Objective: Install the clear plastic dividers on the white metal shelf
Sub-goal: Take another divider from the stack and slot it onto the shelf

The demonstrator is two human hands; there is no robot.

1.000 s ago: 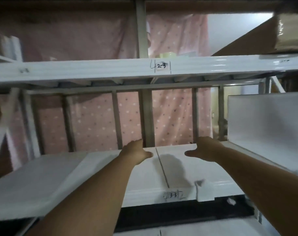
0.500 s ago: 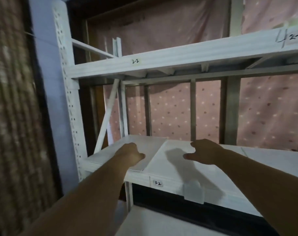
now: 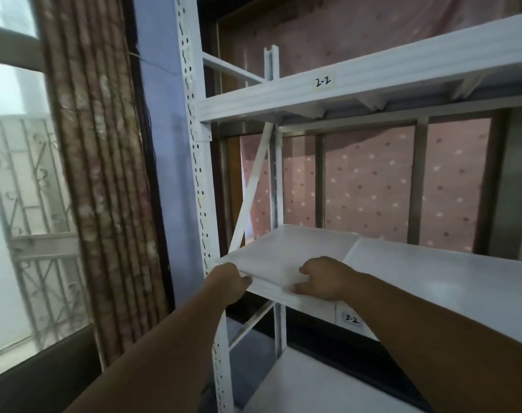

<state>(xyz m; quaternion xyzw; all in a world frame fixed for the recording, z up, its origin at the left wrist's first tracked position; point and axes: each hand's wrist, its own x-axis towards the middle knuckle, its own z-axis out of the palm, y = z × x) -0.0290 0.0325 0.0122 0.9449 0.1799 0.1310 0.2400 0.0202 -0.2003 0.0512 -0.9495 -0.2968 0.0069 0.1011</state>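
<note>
A pale, flat plastic divider sheet [image 3: 286, 251] lies on the leftmost bay of the white metal shelf [image 3: 450, 281], its front edge slightly raised above the shelf's front rail. My left hand [image 3: 227, 283] grips the sheet's front left corner beside the perforated upright. My right hand [image 3: 325, 278] holds the sheet's front edge further right, fingers on top and thumb underneath. A second sheet covers the bay to the right. Paper labels read 2-2 [image 3: 322, 82] and 3-2 [image 3: 351, 319].
A perforated white upright post [image 3: 198, 174] and a diagonal brace [image 3: 253, 186] bound the shelf's left end. A patterned curtain [image 3: 104, 174] and a barred window [image 3: 18, 189] lie to the left. Pink dotted fabric hangs behind the rack. A lower shelf [image 3: 313, 383] sits below.
My view swung left from the 3-3 bay to the rack's left end. Both hands moved from the shelf's middle to the leftmost sheet and took hold of its front edge.
</note>
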